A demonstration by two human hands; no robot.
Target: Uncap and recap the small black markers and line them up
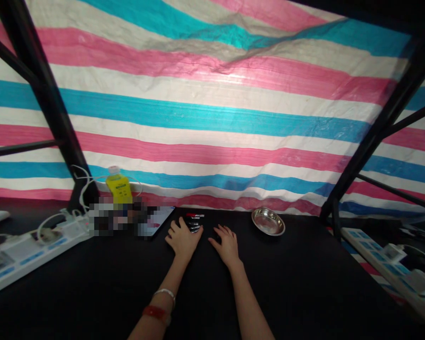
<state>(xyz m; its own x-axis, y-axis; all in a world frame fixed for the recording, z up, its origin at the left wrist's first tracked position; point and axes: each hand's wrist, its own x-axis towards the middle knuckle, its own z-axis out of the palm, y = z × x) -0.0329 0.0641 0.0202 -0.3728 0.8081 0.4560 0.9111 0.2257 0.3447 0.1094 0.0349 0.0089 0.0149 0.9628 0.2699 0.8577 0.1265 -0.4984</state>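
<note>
My left hand (182, 240) rests on the black table with its fingers spread, next to a small group of pens (194, 224). One pen at the far side of the group is red; the others look dark with shiny silver parts. The hand partly covers the group, and I cannot tell whether it touches them. To the right, my right hand (228, 244) lies palm down with its fingers stretched out and nothing in them. A round, shiny metal dish (268, 222) stands beyond it on the right.
A phone or tablet (157, 221) and a yellow bottle (119, 186) are at the back left, beside a blurred patch. White power strips (31, 255) with plugs and cables run along the left side and the right side (386, 264). Black frame posts and a striped sheet (212, 118) bound the table.
</note>
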